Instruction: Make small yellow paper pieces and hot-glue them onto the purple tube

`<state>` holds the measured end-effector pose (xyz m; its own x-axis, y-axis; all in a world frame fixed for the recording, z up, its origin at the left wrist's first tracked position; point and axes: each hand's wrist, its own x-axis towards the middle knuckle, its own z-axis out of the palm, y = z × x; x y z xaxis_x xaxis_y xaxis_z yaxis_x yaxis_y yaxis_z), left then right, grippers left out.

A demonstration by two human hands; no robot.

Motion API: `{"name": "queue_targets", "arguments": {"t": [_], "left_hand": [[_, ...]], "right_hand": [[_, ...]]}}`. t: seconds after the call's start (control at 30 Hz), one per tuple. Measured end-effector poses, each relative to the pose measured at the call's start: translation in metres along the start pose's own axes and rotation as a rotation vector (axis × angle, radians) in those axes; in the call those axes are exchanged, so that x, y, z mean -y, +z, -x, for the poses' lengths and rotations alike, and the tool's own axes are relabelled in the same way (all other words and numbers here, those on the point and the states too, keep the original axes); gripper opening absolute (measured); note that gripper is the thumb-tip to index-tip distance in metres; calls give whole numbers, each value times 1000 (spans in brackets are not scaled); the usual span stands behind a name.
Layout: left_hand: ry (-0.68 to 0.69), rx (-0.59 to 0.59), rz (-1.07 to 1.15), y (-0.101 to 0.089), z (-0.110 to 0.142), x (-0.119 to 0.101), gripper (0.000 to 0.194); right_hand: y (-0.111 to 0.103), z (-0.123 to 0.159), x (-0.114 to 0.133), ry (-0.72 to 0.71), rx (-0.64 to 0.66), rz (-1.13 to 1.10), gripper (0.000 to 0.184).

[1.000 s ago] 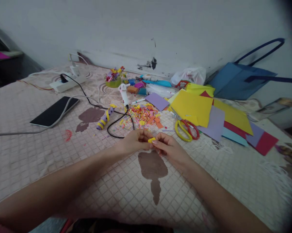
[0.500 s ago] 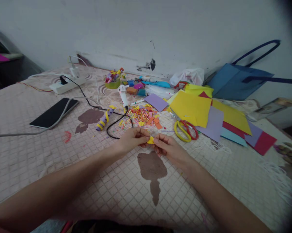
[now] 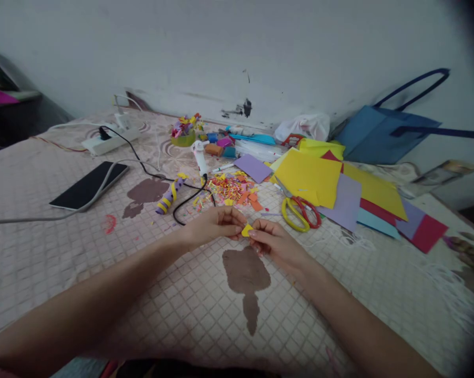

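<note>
A small yellow paper piece (image 3: 246, 230) is held up between both hands over the patterned tabletop. My right hand (image 3: 278, 241) is closed, its thumb and forefinger pinching the right side of the piece. Closed from the other side, my left hand (image 3: 215, 228) has thumb and fingertips at its left edge. Just beyond the hands lies a heap of tiny coloured paper scraps (image 3: 231, 189). Yellow-handled scissors (image 3: 294, 215) and red-handled scissors (image 3: 310, 212) lie beyond my right hand. A purple roll wound with yellow strips (image 3: 169, 195) rests beyond my left hand.
A white glue gun (image 3: 199, 158) with a black cord stands behind the scraps. Coloured sheets (image 3: 308, 176) spread to the right, before a blue bag (image 3: 387, 131). On the left are a dark phone-like slab (image 3: 89, 184) and a power strip (image 3: 111, 140).
The yellow piece has turned slightly and shows more of its face. My left fingers have shifted a little around its edge. The view has tilted slightly.
</note>
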<state>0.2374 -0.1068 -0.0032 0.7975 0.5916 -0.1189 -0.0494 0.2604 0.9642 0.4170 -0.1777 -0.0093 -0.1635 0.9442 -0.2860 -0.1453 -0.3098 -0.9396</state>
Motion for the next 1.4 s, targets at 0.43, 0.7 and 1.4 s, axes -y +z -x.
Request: {"name": "queue_targets", "arguments": {"t": [0.43,0.7,1.4], "left_hand": [[-30,-9,101,2,2,1,21],[-29,-25,77,3,2,2,20],[204,22,-447,1,3,-2,13]], "right_hand": [[-2,-2,-2,37,88,-125,20],[-2,-1,-1,57,96,-126,20],[2,0,-2,-14,-17,17,21]]}}
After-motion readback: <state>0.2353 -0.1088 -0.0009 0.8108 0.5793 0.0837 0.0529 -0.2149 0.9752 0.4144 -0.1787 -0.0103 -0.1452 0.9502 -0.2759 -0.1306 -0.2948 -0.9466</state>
